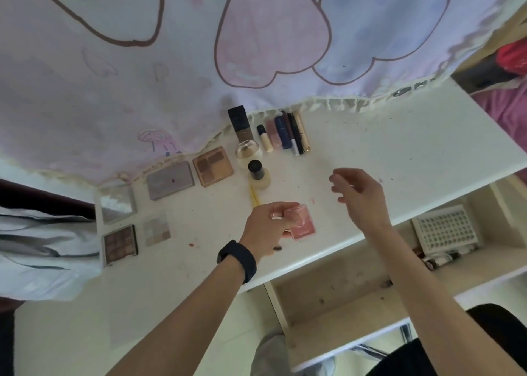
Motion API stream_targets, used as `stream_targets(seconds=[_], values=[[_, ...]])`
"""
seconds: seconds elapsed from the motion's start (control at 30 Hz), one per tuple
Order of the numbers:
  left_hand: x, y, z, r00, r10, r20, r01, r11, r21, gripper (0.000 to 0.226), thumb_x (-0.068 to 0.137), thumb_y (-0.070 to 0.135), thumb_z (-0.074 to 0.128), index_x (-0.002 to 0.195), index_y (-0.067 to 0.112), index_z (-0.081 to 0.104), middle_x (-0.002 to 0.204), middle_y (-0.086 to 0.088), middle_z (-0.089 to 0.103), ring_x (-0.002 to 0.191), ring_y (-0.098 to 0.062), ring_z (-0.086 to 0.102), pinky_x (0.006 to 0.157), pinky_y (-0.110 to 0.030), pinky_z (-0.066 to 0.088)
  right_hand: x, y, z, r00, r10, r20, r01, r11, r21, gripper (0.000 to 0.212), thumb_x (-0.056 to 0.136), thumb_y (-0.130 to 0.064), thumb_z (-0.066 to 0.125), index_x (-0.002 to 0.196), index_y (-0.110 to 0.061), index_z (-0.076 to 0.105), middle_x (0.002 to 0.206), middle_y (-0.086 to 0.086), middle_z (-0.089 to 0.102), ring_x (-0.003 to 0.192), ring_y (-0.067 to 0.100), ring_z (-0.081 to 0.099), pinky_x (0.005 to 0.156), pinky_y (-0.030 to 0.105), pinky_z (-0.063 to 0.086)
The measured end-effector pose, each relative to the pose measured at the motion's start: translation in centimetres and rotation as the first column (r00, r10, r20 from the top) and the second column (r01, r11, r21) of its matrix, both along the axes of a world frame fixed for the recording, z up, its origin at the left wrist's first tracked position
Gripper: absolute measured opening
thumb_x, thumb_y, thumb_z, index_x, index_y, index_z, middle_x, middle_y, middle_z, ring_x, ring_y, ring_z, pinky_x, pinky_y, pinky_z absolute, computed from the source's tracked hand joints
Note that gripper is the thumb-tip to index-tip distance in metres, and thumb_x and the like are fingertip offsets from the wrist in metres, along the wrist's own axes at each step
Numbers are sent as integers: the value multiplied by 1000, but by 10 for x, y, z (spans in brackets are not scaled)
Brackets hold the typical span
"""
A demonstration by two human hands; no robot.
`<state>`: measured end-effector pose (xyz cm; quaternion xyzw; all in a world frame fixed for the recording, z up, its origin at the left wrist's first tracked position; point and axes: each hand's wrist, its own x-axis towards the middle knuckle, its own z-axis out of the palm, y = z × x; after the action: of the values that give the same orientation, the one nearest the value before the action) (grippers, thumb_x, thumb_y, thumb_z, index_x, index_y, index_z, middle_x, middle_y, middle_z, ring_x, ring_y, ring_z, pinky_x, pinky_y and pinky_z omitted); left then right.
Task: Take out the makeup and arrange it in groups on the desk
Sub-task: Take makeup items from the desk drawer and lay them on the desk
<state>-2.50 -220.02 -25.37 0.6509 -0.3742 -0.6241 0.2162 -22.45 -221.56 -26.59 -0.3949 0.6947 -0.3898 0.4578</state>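
Note:
My left hand [268, 227] grips a pink blush compact [302, 225] low over the white desk [385, 158] near its front edge. My right hand [359, 196] hovers to the right of it, fingers loosely spread and holding nothing. Several eyeshadow palettes lie grouped at the left, among them a brown one [213, 166], a grey one [170, 180] and a dark one [119, 244]. Bottles stand behind my left hand: a dark foundation bottle [241, 124], a round clear bottle [248, 153] and a black-capped bottle [258, 176]. A row of tubes and pencils [288, 133] lies at the back.
A heart-patterned curtain [199, 47] hangs over the back of the desk. A yellow pencil [254, 197] lies beside my left hand. Under the desk an open drawer [342, 298] and a shelf with a white perforated basket [445, 228] are visible. Grey cloth [37, 247] lies left.

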Motion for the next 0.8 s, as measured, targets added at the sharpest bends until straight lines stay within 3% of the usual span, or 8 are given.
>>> stream_targets(seconds=[0.1, 0.2, 0.33, 0.4, 0.5, 0.63, 0.73, 0.8], values=[[-1, 8, 5, 1000, -11, -22, 11, 1000, 7, 20, 90, 14, 73, 99, 33, 76, 101, -3, 76, 95, -33, 72, 94, -57, 54, 4, 58, 4, 970, 119, 212, -144, 984, 106, 14, 98, -34, 63, 111, -30, 69, 101, -10, 77, 86, 8, 73, 69, 21, 58], [0, 22, 9, 996, -4, -87, 2, 1000, -14, 20, 92, 9, 70, 104, 24, 76, 102, -7, 76, 94, -30, 73, 86, -40, 59, 15, 92, 3, 932, 184, 313, -238, 960, 145, 22, 95, -42, 67, 112, -29, 69, 99, -9, 78, 86, 10, 74, 67, 18, 56], [4, 46, 12, 993, 30, -111, -37, 998, -55, 19, 90, 11, 72, 106, 20, 73, 106, -12, 74, 95, -26, 72, 79, -30, 61, 30, 111, -5, 940, 101, 327, -150, 980, 128, 13, 91, -35, 75, 102, -26, 75, 86, -2, 78, 79, 10, 73, 67, 18, 56], [9, 61, 10, 999, -7, 33, 12, 988, -153, 28, 87, 20, 76, 114, 24, 68, 112, -6, 69, 94, -17, 70, 79, -21, 57, 37, 118, -9, 940, 46, 339, -94, 987, 127, 8, 90, -30, 78, 95, -24, 77, 79, 1, 77, 73, 10, 70, 68, 18, 56], [22, 82, 7, 897, -188, 400, 325, 893, -310, 52, 81, 39, 79, 128, 37, 57, 118, 9, 54, 101, 5, 55, 83, -4, 41, 50, 125, -11, 943, 31, 332, -78, 989, 129, 11, 87, -34, 80, 92, -24, 78, 77, 1, 77, 71, 10, 69, 75, 27, 59], [41, 98, 3, 719, -273, 639, 557, 776, -295, 69, 82, 43, 74, 143, 37, 41, 133, 10, 44, 124, -7, 41, 98, -27, 45, 67, 133, -10, 944, 71, 322, -107, 990, 95, 8, 84, -38, 81, 90, -35, 78, 82, -4, 78, 76, 9, 72, 76, 28, 56], [60, 96, 3, 666, -249, 703, 590, 754, -291, 64, 82, 44, 72, 139, 37, 43, 133, 11, 43, 125, -9, 41, 96, -28, 47, 78, 130, -9, 943, 199, 266, -222, 973, 60, 6, 87, -41, 78, 93, -41, 76, 86, -13, 78, 82, 2, 72, 75, 19, 52], [80, 90, 1, 666, -200, 719, 550, 783, -292, 63, 81, 40, 73, 137, 36, 46, 133, 9, 41, 123, -11, 42, 95, -28, 47, 84, 122, -13, 951, 277, 137, -283, 959, 25, 6, 93, -36, 72, 96, -39, 74, 92, -22, 75, 88, -3, 69, 78, 16, 50]])
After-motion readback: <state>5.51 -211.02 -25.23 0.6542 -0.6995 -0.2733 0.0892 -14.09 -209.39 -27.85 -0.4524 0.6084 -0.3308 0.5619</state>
